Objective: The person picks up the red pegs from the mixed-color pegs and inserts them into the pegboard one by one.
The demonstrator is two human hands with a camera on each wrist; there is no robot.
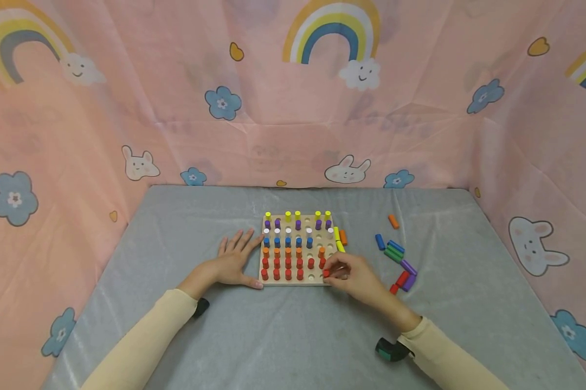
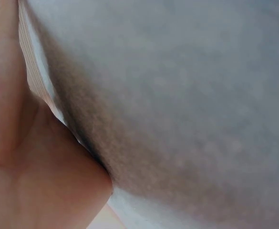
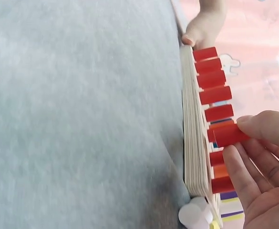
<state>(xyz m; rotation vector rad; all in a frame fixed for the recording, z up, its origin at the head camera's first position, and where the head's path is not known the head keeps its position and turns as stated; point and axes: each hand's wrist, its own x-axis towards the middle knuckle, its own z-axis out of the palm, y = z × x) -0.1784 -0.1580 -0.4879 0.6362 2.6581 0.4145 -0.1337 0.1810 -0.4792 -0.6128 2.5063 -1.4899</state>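
Note:
A wooden pegboard [image 1: 273,283] lies on the table with rows of coloured pegs standing in it, yellow at the back and red at the front. My right hand [image 1: 353,276] is at the board's front right corner. Between thumb and fingertips it pinches a red peg [image 3: 231,135], which the right wrist view shows raised over the board among standing red pegs. My left hand [image 1: 234,262] lies at the board's left side with fingers spread, its thumb at the front left corner. The left wrist view shows just part of that hand [image 2: 39,171] close up.
Loose blue, green, purple and red pegs lie right of the board, with a green peg [image 1: 393,253] among them. An orange peg [image 1: 393,221] sits farther back. Yellow pegs [image 1: 340,246] and another orange peg [image 1: 343,237] lie along the board's right edge. Pink printed cloth [image 1: 253,146] surrounds the grey-covered table [image 1: 273,336].

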